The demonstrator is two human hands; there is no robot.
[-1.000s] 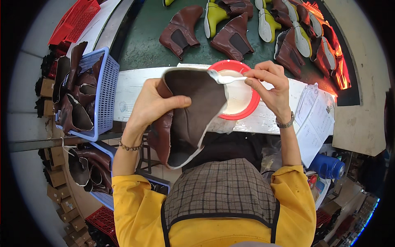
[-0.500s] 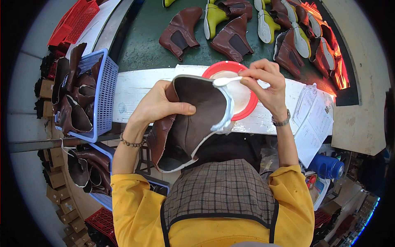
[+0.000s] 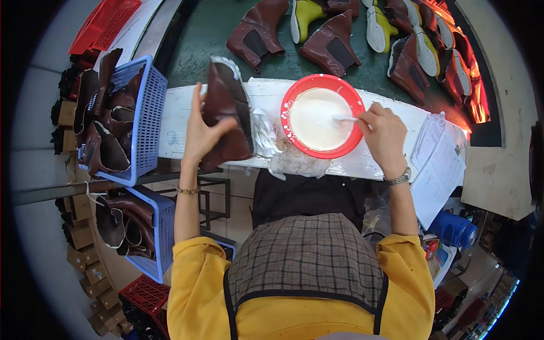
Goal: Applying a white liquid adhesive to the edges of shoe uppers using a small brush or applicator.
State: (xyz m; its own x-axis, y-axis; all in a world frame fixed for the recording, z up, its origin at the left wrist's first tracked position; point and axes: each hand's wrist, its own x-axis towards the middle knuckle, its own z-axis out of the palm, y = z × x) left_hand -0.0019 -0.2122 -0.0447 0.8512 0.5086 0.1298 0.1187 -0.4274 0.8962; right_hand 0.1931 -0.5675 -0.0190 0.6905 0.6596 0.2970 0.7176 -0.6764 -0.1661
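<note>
My left hand [image 3: 205, 129] holds a dark reddish-brown leather boot upper [image 3: 228, 107] at the left of the white board, thumb on its near face and fingers at its left edge. White paste coats the upper's far rim. Over a red bowl [image 3: 358, 107], my right hand [image 3: 383, 133] pinches the handle of a thin white brush [image 3: 347, 119]. Its tip is in the creamy white liquid [image 3: 317, 122]. A crumpled white rag [image 3: 265, 133] lies between the upper and the bowl.
Brown boots [image 3: 334, 48] and yellow-green shoe forms [image 3: 378, 31] stand on the green bench, with an orange glow at the far right. A blue basket [image 3: 148, 124] of uppers is at left. Papers [image 3: 433, 164] hang over the board's right edge, above a blue jug [image 3: 453, 228].
The upper has moved left and been turned upright, away from the bowl. My right hand has taken the brush from the upper's edge down into the bowl's liquid.
</note>
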